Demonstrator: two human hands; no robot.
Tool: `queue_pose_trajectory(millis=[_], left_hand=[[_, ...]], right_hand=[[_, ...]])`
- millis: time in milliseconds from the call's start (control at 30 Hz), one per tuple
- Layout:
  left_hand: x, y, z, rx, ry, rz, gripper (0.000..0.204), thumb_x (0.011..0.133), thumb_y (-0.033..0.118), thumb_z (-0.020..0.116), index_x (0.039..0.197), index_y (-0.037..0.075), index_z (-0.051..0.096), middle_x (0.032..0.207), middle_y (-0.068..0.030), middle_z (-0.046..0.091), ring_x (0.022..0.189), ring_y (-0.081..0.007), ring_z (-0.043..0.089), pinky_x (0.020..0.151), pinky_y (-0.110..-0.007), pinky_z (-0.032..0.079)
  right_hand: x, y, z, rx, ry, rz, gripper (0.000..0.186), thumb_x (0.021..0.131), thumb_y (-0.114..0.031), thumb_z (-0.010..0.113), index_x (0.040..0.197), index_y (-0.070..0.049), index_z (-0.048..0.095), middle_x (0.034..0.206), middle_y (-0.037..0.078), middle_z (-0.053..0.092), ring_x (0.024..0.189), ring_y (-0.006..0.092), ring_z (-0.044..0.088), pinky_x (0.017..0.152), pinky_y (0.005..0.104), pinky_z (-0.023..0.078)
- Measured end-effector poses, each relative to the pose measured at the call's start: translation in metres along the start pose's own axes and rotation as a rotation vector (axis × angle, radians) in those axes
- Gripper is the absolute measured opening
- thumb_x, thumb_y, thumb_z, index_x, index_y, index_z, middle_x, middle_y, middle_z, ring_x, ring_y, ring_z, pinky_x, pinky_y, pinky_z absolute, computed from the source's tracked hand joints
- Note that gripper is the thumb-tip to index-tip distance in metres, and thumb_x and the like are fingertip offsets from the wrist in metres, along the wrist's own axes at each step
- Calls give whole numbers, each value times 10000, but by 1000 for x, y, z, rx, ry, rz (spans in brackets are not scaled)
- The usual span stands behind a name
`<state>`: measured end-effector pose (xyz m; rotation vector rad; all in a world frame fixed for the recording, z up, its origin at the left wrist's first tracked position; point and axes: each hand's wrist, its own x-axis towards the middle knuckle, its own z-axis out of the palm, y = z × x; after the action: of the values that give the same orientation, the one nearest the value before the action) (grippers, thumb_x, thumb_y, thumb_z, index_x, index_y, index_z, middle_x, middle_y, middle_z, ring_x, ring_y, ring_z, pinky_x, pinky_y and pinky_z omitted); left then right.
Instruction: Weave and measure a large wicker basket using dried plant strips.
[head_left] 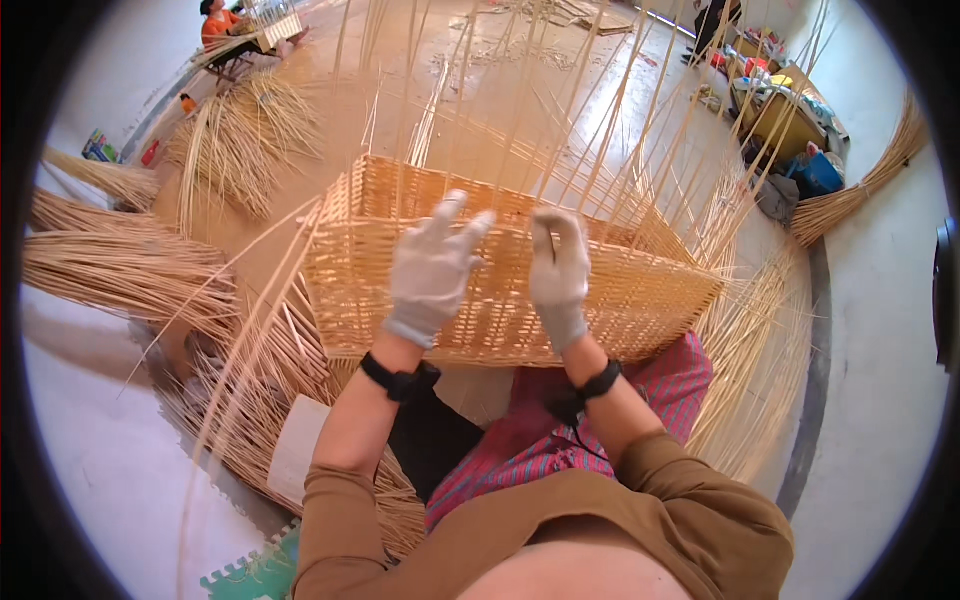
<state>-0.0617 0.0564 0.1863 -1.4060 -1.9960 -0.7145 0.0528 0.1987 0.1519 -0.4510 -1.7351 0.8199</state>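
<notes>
A large rectangular wicker basket (420, 345) of tan woven strips stands in front of me, its long near wall facing me. Long bare stakes rise from its walls. My left hand (432, 268), in a pale knit glove, is at the near rim left of middle; its fingers are spread, with nothing seen in them. Just right of it, my gloved right hand (560, 268) is at the same rim with fingers curled toward the thumb in a pinch. What lies between those fingertips is too small to make out.
Bundles of loose strips (120, 275) lie at the left, with more strips (755, 360) at the right. A tied bundle (860, 195) leans by the right wall. A blue bucket (818, 175) stands near piled goods. Another person (222, 28) sits at the far left.
</notes>
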Motion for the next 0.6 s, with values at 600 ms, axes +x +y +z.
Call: queue_pose_trajectory(millis=[600], left_hand=[[-54,-111,-30,-101,659,-630,210,915,65,694,1101,21,608,1037,-93,644,932,-257,637,827,-370,524]], right_hand=[[-65,-115,40,306,-757,-71,392,895,-57,635,1287,-70,646,1223,160,671,1100,331,658,922,385,546]])
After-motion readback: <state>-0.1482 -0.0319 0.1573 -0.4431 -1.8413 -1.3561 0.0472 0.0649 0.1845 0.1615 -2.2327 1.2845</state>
